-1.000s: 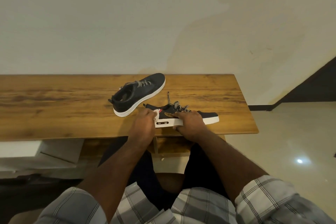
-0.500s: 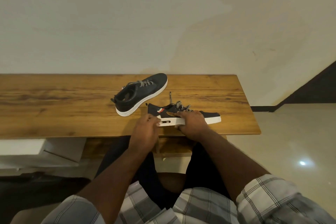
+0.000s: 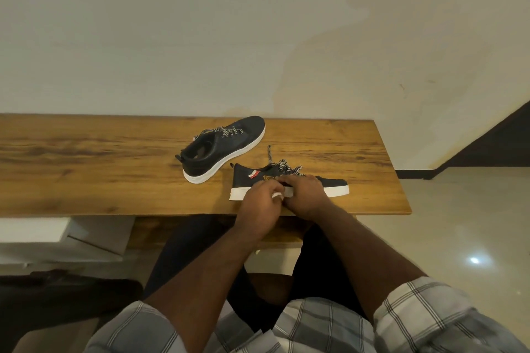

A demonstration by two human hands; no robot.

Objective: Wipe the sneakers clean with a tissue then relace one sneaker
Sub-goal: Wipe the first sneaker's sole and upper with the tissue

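**Both hands on the near sneaker at the worktop's front edge**

Your long, wood-grain brown worktop (image 3: 86, 169) runs along a plain pale wall (image 3: 200, 37), with glossy beige floor tiles (image 3: 459, 223) to its right.

Two black canvas sneakers with white soles sit on the worktop, just apart. The far sneaker (image 3: 226, 149) stands upright, heel toward you and toe angled away to the right, its black-and-white patterned laces still threaded. The near sneaker (image 3: 252, 180) stands side-on at the front edge, heel to the left and toe to the right, showing a small red-and-white flag patch on its side. Its checkered laces (image 3: 286, 167) lie loose over the tongue, one end trailing back across the wood.

Your right hand (image 3: 305, 195) rests over the middle of the near sneaker, fingers curled down on its side. Your left hand (image 3: 259, 203) is bunched just beside it, fingers pinching a small white tissue (image 3: 276, 195) against the white sole.
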